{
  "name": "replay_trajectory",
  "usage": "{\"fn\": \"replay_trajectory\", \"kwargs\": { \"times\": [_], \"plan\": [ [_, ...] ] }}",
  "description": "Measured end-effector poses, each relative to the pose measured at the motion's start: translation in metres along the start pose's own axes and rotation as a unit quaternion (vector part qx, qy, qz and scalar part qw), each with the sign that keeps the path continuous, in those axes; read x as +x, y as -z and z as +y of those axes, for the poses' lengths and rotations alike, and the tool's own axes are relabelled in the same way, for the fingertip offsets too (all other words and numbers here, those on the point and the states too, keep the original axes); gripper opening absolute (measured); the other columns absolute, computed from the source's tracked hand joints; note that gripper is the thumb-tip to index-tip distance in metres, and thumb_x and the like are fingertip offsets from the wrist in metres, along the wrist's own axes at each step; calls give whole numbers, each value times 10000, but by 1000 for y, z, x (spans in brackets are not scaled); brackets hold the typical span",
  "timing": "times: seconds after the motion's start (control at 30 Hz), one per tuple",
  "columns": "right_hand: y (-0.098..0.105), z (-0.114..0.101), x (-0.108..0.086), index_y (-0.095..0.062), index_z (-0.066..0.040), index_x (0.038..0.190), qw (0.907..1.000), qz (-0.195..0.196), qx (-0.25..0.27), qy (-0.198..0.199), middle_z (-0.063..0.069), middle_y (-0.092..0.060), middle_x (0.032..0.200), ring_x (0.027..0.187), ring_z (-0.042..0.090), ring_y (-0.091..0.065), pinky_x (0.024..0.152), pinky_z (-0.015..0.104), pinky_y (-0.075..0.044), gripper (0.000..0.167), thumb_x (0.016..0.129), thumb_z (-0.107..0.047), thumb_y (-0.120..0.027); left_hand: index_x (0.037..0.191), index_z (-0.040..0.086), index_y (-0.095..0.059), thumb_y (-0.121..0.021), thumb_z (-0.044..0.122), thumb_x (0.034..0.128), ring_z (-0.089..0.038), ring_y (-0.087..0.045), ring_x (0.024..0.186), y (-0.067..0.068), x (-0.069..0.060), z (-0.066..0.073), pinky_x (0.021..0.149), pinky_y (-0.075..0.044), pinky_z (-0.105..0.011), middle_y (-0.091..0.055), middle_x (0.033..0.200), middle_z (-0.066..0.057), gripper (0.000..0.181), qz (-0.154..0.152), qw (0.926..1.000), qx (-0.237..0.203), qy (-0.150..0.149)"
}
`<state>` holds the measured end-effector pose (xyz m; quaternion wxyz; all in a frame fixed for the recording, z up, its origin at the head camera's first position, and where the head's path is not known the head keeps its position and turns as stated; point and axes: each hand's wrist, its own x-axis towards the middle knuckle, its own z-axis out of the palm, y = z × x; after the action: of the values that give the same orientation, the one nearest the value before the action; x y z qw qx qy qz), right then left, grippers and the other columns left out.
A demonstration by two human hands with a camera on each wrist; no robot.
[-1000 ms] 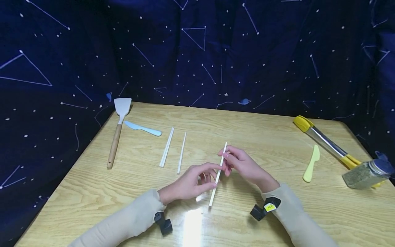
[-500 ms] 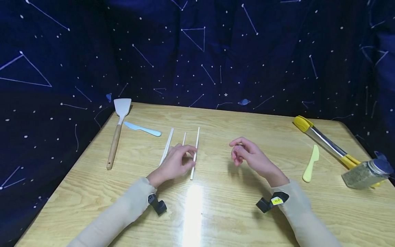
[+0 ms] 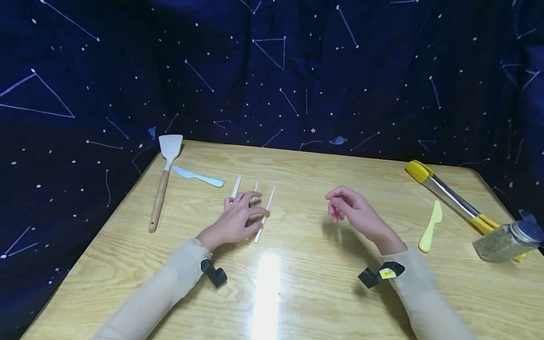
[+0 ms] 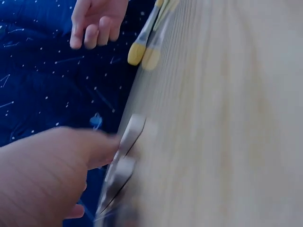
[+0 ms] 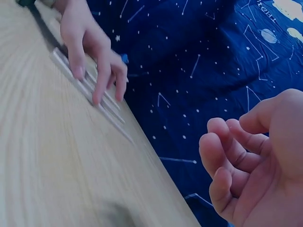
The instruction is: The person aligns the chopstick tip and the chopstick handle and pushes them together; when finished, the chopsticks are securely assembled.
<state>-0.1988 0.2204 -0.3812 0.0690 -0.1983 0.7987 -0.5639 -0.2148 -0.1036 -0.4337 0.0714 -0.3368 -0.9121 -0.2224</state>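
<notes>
My left hand [image 3: 238,218] is over several pale chopsticks at left centre, fingers spread. Its thumb and index fingertip lie at the rightmost chopstick [image 3: 270,198], which rests slanted on the table. Beneath the hand, the middle chopstick [image 3: 256,185] and a close pair of chopsticks [image 3: 236,185] are partly hidden. In the right wrist view, the left fingertips reach down to the outer chopstick [image 5: 115,126]. My right hand [image 3: 354,212] hovers above the table to the right, fingers loosely bent, holding nothing.
A white spatula [image 3: 160,196] with a wooden handle and a blue knife [image 3: 199,177] lie at left. On the right are a yellow knife [image 3: 431,226], yellow-tipped tongs [image 3: 452,198] and a jar of dried herbs [image 3: 501,243]. A dark starry cloth [image 3: 272,85] hangs behind.
My left hand has carried the chopstick leftward from between both hands and set it beside the others; its fingers have since spread. My right hand has let go and drawn away rightward.
</notes>
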Motion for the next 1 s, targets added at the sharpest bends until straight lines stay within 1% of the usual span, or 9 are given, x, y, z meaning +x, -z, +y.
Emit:
{"fn": "replay_trajectory", "kwargs": {
  "times": [0.1,0.2,0.37,0.47,0.6,0.67,0.8,0.93,1.0],
  "plan": [
    [7,1,-1,-497,12,1094,9998,81,-159,66,54,-552,807,648,209,-566,635,280,-513,143,1029,-78,-407,1193,189,-690,-712,371,828,-330,-372,1240,7,-1,-3,889,-245,-531,-393,1465,-145,408,-222,9997,30,17],
    [15,1,-3,-491,22,1103,9990,226,-368,98,63,-551,812,656,184,-573,639,263,-519,146,1027,-71,-409,1242,177,-661,-737,400,814,-335,-359,1239,14,-2,-6,887,-250,-515,-372,1481,-148,489,-503,9986,75,115],
    [27,-1,-8,-484,60,1110,9973,429,-583,161,64,-554,809,650,146,-574,628,261,-518,167,1025,-62,-408,1275,160,-635,-738,373,818,-277,-396,1136,22,-1,-7,845,-241,-460,-474,1391,-97,514,-856,9958,148,273],
    [32,-1,-10,-481,76,1112,9965,466,-673,148,68,-556,811,650,145,-576,630,269,-519,180,1024,-63,-408,1275,141,-632,-739,363,815,-259,-420,1115,24,1,-5,855,-237,-456,-524,1346,-77,522,-976,9945,121,369],
    [36,1,-12,-484,69,1118,9952,501,-837,24,81,-555,826,665,145,-581,645,283,-526,193,1030,-84,-404,1284,128,-622,-732,338,826,-283,-430,1174,25,1,-3,920,-224,-494,-520,1378,-92,516,-1060,9931,30,493],
    [38,2,-13,-489,61,1118,9942,526,-933,-26,82,-556,829,669,143,-582,649,286,-527,194,1031,-90,-403,1301,132,-610,-718,332,840,-292,-426,1197,24,2,-3,949,-214,-517,-505,1403,-97,514,-1101,9926,26,504],
    [41,2,-15,-495,66,1115,9929,565,-1047,4,91,-563,829,665,149,-587,648,281,-526,196,1028,-85,-405,1325,139,-588,-691,334,863,-299,-411,1227,21,1,-5,981,-187,-549,-471,1443,-105,512,-1131,9923,67,493],
    [45,1,-15,-498,63,1117,9922,584,-1102,14,92,-570,833,664,148,-589,651,280,-527,199,1028,-90,-408,1329,128,-580,-665,345,887,-313,-394,1253,22,1,-6,994,-166,-570,-442,1463,-123,500,-1095,9929,41,471],
    [46,1,-15,-499,61,1119,9915,617,-1149,14,84,-572,832,662,143,-590,648,268,-523,197,1028,-89,-409,1334,112,-570,-644,345,906,-319,-389,1267,24,1,-7,998,-166,-575,-431,1470,-132,493,-990,9941,23,451]
  ]
}}
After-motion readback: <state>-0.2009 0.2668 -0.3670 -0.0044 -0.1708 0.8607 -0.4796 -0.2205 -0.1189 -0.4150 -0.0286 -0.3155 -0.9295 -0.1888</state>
